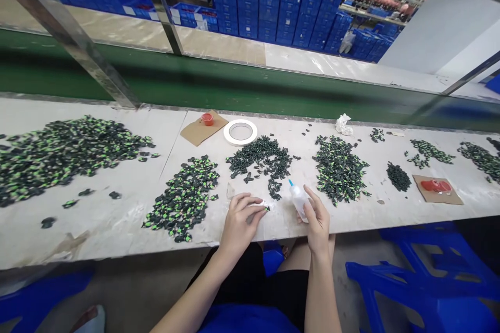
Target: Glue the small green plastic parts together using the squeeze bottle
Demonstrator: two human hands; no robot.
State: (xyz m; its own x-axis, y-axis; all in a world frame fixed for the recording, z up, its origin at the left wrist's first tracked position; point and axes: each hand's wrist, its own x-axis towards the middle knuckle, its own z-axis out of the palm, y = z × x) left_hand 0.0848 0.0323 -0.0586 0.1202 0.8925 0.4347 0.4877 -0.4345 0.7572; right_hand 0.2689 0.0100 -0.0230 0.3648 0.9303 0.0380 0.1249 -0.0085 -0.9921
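Note:
Between the thumb and fingertips of my left hand (242,220) is a small black-and-green part (267,208), held just above the table's near edge. My right hand (318,218) is wrapped round a translucent squeeze bottle (299,199), its blue nozzle tip pointing up and to the left. The nozzle stands apart from the part. Just beyond my hands lies a heap of small dark parts (261,156). A pile of black-and-green parts (183,197) spreads left of my left hand, and another similar pile (339,166) lies beyond my right hand.
A roll of white tape (240,132) lies near a red cup (207,119) on cardboard (197,132). A large parts pile (70,151) covers the left. Crumpled tissue (344,124) sits at the back. Red containers (435,186) rest at right, above a blue stool (429,265).

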